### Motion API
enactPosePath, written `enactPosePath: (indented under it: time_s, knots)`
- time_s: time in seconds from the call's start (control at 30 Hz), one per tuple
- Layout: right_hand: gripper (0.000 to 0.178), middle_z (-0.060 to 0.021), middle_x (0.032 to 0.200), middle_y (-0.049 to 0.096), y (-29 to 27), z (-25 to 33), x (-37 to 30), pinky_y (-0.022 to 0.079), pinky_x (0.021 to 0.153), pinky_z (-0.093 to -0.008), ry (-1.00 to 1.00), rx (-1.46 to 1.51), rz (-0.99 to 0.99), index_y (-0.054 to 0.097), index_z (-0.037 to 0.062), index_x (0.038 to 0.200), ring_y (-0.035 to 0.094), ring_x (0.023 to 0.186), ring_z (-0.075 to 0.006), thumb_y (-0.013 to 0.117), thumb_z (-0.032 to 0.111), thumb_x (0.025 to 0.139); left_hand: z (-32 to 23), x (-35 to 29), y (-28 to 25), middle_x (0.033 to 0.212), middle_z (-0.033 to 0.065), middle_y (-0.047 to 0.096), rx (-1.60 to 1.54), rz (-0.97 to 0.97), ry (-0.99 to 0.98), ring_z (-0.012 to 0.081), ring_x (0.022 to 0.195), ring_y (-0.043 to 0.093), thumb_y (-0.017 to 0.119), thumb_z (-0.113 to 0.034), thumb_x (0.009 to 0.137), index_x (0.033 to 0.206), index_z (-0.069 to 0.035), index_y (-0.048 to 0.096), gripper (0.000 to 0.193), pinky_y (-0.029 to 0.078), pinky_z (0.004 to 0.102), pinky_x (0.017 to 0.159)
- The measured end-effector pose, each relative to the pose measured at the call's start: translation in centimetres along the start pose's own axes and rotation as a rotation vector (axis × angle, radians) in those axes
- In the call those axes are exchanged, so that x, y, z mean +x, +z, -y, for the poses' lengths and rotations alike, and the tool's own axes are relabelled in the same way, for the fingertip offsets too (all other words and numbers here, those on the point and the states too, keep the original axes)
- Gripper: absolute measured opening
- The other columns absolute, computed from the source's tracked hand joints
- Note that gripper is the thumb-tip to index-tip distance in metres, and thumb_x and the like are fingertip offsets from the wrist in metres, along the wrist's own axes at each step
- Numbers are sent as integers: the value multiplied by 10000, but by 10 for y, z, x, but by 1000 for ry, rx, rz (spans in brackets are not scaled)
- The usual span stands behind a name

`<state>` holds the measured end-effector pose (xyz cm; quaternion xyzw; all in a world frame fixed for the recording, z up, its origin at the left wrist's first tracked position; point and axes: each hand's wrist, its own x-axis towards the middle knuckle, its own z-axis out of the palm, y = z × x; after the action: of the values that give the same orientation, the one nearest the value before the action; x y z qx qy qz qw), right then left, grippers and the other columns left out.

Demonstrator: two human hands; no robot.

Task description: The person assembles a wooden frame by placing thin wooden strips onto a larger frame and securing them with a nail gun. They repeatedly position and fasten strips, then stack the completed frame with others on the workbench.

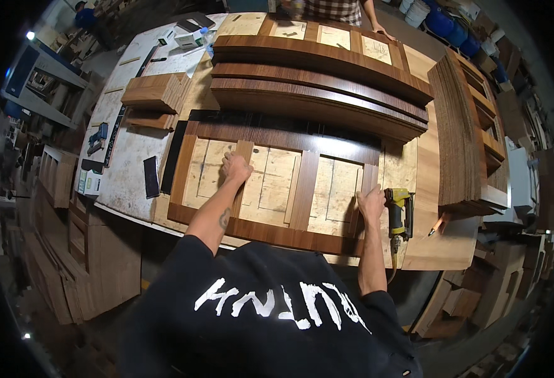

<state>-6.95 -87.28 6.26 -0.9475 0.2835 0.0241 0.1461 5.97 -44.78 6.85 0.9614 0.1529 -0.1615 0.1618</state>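
Note:
In front of me lies a brown wooden frame point(271, 238) with crosswise slats between two long rails. My left hand point(236, 169) is closed around one of the inner wooden slats point(243, 189). My right hand point(371, 203) grips the end slat point(368, 176) at the frame's right side; its fingertips are partly hidden. Just right of that hand a yellow and black nail gun point(400, 214) rests on the table, its hose running down toward me. Thin loose strips lie along the openings, one of them a narrow strip point(292, 189) near the middle.
Stacked dark boards point(321, 82) stand behind the frame. More stacked frames point(456, 132) rise at the right. Short wood blocks point(154, 91), a blue nail gun point(98, 138) and a dark phone-like slab point(151, 177) are at the left. Across the table stands a person in a checked shirt point(330, 10).

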Motion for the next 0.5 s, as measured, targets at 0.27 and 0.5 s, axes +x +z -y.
enactPosePath:
  time_s: [0.27,0.5]
  knots:
    - [904,-352,1218,577,-24,1,-10,457,996,-553,141,200,-36,282,-25,1542,546,1144,-513,733,282,821,6,-27,-28,1379,356,459,-51,-110,5,487,1292,479,879,-331,685,1326,161,436,921,439,519,1086]
    - [644,-292,1410,479,-135,6,-36,401,1115,-479,72,649,-416,467,-41,1455,502,1300,-399,625,366,982,-31,-99,-144,1274,330,517,-226,-465,103,481,1112,570,873,-313,683,1203,109,495,769,497,504,964]
